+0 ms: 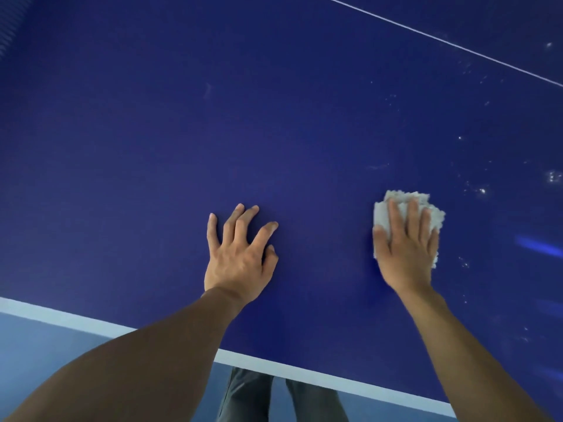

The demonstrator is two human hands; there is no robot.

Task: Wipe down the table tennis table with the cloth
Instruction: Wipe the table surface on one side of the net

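The dark blue table tennis table fills most of the view. My right hand lies flat on a crumpled white cloth and presses it onto the surface at the right, fingers straight. The cloth sticks out beyond the fingertips and at both sides of the hand. My left hand rests on the bare table to the left of it, fingers spread and slightly bent, holding nothing.
White specks and smears dot the surface right of the cloth. A thin white line crosses the far right. The table's white edge stripe runs along the near side, with blue floor and my legs below it.
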